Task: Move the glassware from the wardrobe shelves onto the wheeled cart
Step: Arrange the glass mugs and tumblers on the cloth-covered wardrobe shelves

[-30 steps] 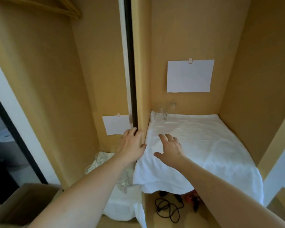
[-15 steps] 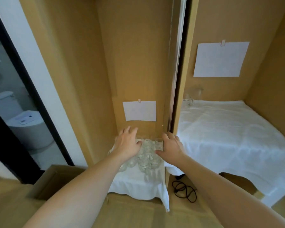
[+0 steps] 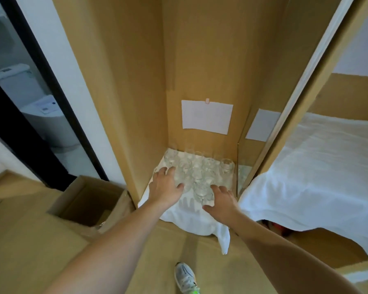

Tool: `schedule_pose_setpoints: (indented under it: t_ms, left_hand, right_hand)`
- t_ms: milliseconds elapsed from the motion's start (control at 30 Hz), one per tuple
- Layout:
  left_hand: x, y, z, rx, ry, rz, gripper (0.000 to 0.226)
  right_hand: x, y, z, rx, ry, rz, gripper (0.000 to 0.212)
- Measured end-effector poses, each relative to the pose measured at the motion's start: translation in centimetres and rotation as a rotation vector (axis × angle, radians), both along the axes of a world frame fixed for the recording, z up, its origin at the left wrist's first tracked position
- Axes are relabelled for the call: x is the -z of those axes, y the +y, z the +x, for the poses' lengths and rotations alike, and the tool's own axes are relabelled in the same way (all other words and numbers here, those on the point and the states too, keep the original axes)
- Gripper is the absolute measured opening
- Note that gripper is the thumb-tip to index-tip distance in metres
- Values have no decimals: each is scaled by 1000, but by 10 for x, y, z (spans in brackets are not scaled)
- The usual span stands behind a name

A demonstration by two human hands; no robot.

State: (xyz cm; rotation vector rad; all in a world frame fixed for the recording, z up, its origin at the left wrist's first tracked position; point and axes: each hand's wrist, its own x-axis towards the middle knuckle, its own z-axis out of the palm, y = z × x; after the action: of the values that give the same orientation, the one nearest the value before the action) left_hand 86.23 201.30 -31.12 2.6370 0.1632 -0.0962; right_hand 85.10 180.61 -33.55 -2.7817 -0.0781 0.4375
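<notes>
Several clear drinking glasses [image 3: 197,170] stand close together on a white cloth [image 3: 191,217] on the low shelf of the left wardrobe bay. My left hand [image 3: 165,187] reaches over the left front of the cluster, fingers spread, holding nothing. Just right of the nearest glass [image 3: 202,190], my right hand [image 3: 222,201] hovers with fingers apart, touching or nearly touching it. No wheeled cart is in view.
An open cardboard box [image 3: 87,200] sits on the floor to the left. The right wardrobe bay has a higher shelf draped in white cloth [image 3: 319,166]. A wooden divider [image 3: 285,124] separates the bays. My shoe [image 3: 186,277] is on the floor below.
My view has swung left and down from the right bay to the left bay. Both hands left the upper cloth-covered shelf and dropped to the glasses on the low shelf.
</notes>
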Motion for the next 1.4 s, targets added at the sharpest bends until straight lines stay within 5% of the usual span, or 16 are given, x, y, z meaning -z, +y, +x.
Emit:
schedule_pose_setpoints:
  t_ms: [833,1400]
  left_hand:
    - [224,32,128,-207,423,-111,73]
    - [311,50,164,-446,517,-250,84]
  right_hand:
    - [229,23,137,312,439,137,68]
    - [308,24,158,575,436,162,74]
